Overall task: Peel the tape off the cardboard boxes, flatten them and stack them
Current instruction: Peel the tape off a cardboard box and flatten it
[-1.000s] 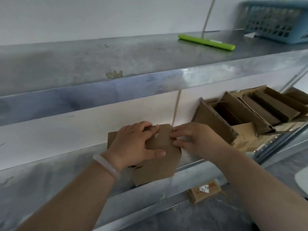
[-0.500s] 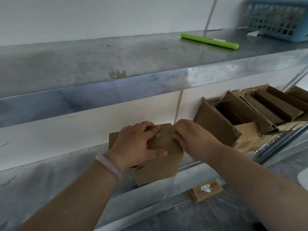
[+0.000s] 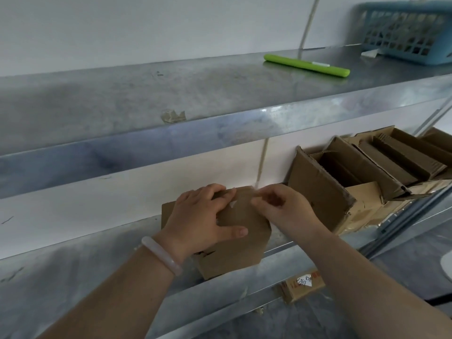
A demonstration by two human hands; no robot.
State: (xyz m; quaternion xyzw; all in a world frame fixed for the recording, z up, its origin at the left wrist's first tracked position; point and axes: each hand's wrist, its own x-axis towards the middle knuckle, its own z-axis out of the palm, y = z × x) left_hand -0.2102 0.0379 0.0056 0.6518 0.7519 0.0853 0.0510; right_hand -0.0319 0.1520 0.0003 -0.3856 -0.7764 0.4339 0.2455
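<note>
Two hands engaged: left hand (image 3: 200, 221) pressed flat on box (image 3: 242, 250), right hand (image 3: 286, 209) in narrow grip pinching tape (image 3: 255, 191); an abrupt pull risks tearing it.

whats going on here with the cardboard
A person is working on a small cardboard box on the lower metal shelf. The left hand presses the box down while the right hand pinches what looks like clear tape at its top edge. More opened boxes lie to the right; a green cutter lies on the upper shelf.
</note>
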